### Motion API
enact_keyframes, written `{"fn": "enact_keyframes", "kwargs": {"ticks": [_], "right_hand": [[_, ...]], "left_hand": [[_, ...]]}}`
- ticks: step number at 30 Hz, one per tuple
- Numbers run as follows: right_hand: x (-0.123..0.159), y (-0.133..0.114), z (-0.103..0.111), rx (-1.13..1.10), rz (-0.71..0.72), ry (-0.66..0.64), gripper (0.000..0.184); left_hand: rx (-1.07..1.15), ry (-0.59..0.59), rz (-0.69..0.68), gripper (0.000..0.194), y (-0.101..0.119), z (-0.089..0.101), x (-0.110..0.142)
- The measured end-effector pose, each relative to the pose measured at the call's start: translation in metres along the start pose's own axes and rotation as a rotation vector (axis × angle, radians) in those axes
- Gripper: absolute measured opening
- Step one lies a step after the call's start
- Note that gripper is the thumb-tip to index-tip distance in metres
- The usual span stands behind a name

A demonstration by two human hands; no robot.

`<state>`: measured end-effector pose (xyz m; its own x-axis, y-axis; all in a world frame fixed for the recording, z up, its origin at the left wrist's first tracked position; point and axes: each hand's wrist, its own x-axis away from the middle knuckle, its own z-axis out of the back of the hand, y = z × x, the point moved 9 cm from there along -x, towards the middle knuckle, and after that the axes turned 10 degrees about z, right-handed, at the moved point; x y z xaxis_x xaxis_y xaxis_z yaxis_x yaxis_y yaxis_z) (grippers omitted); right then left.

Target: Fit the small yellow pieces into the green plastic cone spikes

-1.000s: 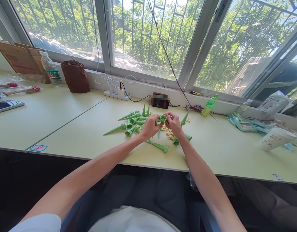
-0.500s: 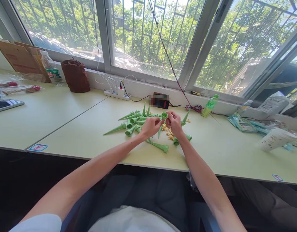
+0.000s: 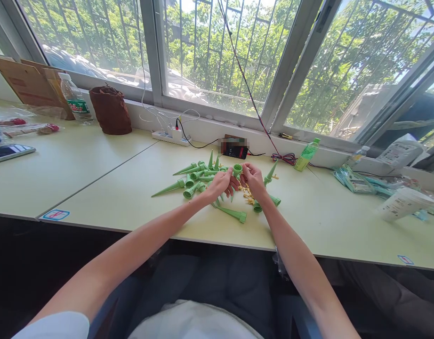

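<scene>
"Head camera, so where was the green piece?"

"Between the fingertips of both hands, its round mouth turned up."

"How did the fingers stand?"

"On the left hand, thumb and forefinger were pinched against the piece's left side, with the others loosely curled below. On the right hand, they were bent nearly closed at its right side; I couldn't tell how firmly they gripped it."

"What lay around them?"

"Left of the left fingers was a heap of green cones. One loose cone lay nearer the person than the fingers. Small yellow pieces were just below the right fingers, partly hidden, and an upright cone stood to their right. Beyond both sets of fingertips, a dark-screened device leaned by the wall."
</scene>
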<state>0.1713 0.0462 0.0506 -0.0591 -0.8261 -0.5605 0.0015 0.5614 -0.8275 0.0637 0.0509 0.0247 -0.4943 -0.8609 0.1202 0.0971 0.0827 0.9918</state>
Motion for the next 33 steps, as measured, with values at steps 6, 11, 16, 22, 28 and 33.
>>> {"fn": "enact_keyframes", "kwargs": {"ticks": [6,11,16,22,28,33], "right_hand": [[0.002,-0.004,-0.003,0.013,0.006,-0.021,0.041],[0.001,-0.004,-0.003,-0.015,0.010,-0.026,0.042],[0.000,-0.004,0.002,-0.004,-0.003,-0.005,0.043],[-0.001,-0.002,0.004,-0.013,-0.016,-0.006,0.044],[0.000,-0.002,0.003,-0.033,-0.025,-0.022,0.044],[0.000,-0.002,0.003,-0.030,-0.039,-0.020,0.043]], "left_hand": [[0.073,-0.038,0.072,0.075,-0.004,-0.001,0.002],[0.078,-0.069,0.095,0.076,-0.003,-0.003,0.004],[0.077,-0.126,0.088,0.075,-0.002,-0.007,0.003],[0.065,-0.171,0.062,0.074,0.000,-0.013,0.005],[0.066,-0.150,0.050,0.072,0.001,-0.011,0.005],[0.063,-0.137,0.025,0.071,0.002,-0.011,0.005]]}}
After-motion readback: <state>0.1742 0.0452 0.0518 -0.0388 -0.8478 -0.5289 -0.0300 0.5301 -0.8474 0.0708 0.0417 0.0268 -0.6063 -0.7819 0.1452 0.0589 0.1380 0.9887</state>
